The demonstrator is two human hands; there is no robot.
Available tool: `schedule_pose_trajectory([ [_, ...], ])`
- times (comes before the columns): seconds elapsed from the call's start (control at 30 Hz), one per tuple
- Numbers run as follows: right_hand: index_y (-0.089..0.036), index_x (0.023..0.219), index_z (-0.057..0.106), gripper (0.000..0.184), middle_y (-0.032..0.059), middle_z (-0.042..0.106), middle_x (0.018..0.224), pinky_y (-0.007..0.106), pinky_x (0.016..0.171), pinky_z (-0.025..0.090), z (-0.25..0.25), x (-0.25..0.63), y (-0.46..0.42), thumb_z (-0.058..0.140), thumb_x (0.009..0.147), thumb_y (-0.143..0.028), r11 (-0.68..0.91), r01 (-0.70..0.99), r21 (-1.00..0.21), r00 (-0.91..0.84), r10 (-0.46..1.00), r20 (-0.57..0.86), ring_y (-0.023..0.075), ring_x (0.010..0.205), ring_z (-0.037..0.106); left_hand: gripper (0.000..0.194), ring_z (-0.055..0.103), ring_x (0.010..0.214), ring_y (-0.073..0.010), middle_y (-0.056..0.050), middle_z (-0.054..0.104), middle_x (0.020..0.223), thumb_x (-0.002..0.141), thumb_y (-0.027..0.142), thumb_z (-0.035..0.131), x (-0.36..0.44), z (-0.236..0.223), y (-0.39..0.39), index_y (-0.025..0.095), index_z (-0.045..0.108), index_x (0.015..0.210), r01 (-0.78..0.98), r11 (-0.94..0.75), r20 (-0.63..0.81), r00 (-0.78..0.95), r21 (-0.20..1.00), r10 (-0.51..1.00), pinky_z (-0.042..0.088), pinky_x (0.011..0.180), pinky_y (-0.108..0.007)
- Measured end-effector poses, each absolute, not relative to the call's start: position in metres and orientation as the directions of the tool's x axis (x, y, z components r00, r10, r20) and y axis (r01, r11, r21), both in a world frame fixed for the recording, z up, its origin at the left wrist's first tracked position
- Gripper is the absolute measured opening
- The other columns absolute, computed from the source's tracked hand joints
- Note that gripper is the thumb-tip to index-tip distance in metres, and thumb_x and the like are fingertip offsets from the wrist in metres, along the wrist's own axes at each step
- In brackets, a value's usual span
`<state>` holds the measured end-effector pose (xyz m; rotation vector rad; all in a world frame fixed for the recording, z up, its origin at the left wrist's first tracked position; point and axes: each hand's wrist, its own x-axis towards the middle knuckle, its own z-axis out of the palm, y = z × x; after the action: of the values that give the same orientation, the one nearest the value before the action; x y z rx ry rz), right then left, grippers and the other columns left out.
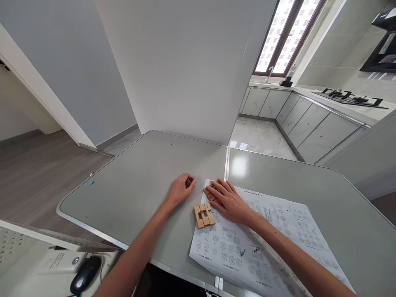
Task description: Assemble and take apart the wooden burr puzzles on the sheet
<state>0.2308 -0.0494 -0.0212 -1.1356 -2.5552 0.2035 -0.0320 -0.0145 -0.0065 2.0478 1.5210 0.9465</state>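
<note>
My left hand [182,189] rests on the grey table with its fingers curled into a loose fist. A small dark patch shows inside the curl, and I cannot make out whether it is an object or shadow. My right hand [228,201] lies with fingers stretched out over some reddish-brown wooden pieces [208,194], which it partly hides. Between the hands, nearer to me, sits a light wooden block puzzle [204,215] of several fitted pieces, on the edge of a printed sheet [229,247]. The sheet carries rows of small diagrams and lies under my right hand and forearm.
The folding table [130,194] has a metal seam running down its middle. A black computer mouse [86,274] and a white box [62,261] lie on a lower surface at left. A small teal bit [91,182] sits near the left edge. A wall panel [185,74] stands behind.
</note>
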Motion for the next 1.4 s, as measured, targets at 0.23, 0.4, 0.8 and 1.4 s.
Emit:
schedule_pose_trajectory([
  [0.23, -0.03, 0.163, 0.039, 0.055, 0.0072, 0.04, 0.169, 0.065, 0.128, 0.027, -0.02, 0.242, -0.056, 0.045, 0.111, -0.045, 0.669, 0.696, -0.262, -0.625, 0.743, 0.238, 0.0348, 0.161, 0.023, 0.035, 0.063, 0.109, -0.0301, -0.009, 0.069, 0.11, 0.087, 0.053, 0.074, -0.031, -0.004, -0.02, 0.023, 0.069, 0.105, 0.704, -0.452, 0.284, 0.352, 0.547, 0.892, 0.05, 0.096, -0.042],
  [0.4, -0.035, 0.165, 0.034, 0.057, 0.0042, 0.039, 0.17, 0.066, 0.128, 0.029, -0.023, 0.254, -0.064, 0.048, 0.11, -0.044, 0.673, 0.69, -0.266, -0.623, 0.739, 0.256, 0.0341, 0.161, 0.024, 0.041, 0.062, 0.108, -0.0298, -0.008, 0.068, 0.111, 0.081, 0.056, 0.079, -0.031, -0.006, -0.019, 0.024, 0.069, 0.105, 0.703, -0.451, 0.294, 0.343, 0.55, 0.892, 0.049, 0.096, -0.042],
  [0.8, -0.039, 0.168, 0.021, 0.062, -0.0007, 0.026, 0.175, 0.063, 0.128, 0.03, -0.024, 0.289, -0.096, 0.046, 0.111, -0.04, 0.65, 0.706, -0.281, -0.617, 0.76, 0.207, 0.0316, 0.162, 0.018, 0.04, 0.063, 0.107, -0.0298, -0.007, 0.069, 0.11, 0.08, 0.054, 0.081, -0.031, -0.006, -0.018, 0.024, 0.07, 0.103, 0.71, -0.421, 0.275, 0.32, 0.564, 0.907, 0.05, 0.096, -0.043],
  [1.4, -0.04, 0.168, 0.017, 0.071, 0.0018, 0.027, 0.175, 0.063, 0.124, 0.039, -0.031, 0.329, -0.163, 0.052, 0.106, -0.041, 0.407, 0.817, -0.409, -0.339, 0.912, 0.23, 0.0342, 0.16, 0.026, 0.035, 0.065, 0.105, -0.0282, -0.006, 0.069, 0.108, 0.084, 0.052, 0.078, -0.035, 0.001, -0.015, 0.024, 0.069, 0.104, 0.715, -0.429, 0.269, 0.334, 0.552, 0.903, 0.052, 0.093, -0.04],
])
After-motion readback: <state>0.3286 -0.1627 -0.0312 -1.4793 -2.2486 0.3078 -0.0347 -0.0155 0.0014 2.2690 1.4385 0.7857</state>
